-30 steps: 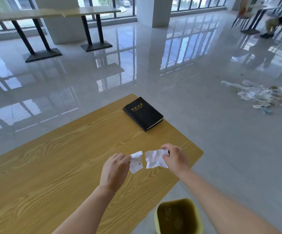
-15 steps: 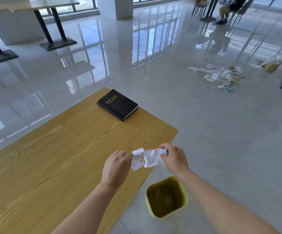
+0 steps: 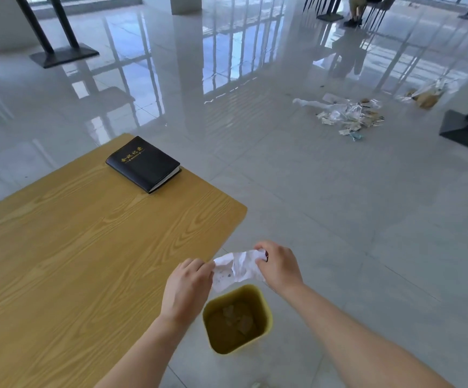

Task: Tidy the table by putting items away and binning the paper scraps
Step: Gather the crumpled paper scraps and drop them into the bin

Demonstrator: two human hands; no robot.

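Just past the tabletop's near corner, both hands pinch a crumpled white paper scrap [image 3: 237, 268] between them. The left hand [image 3: 188, 289] has its grip pressed together on the scrap's left edge, fingers curled in; the right hand [image 3: 279, 266] nips the upper right corner between thumb and fingertips. The paper hangs over the floor, directly above the near rim of a small yellow plastic bin [image 3: 266, 312] that stands on the grey tiles just beside the tabletop's edge. Some crumpled pieces lie at the bottom of the bin. To the left stretches the light wood-grain tabletop [image 3: 87, 247]. Near its far corner lies a closed black notebook with gold lettering on the cover [image 3: 143, 163], flat and well apart from the hands. Farther off on the glossy floor, a heap of torn white paper and wrappers [image 3: 344, 114] is scattered.
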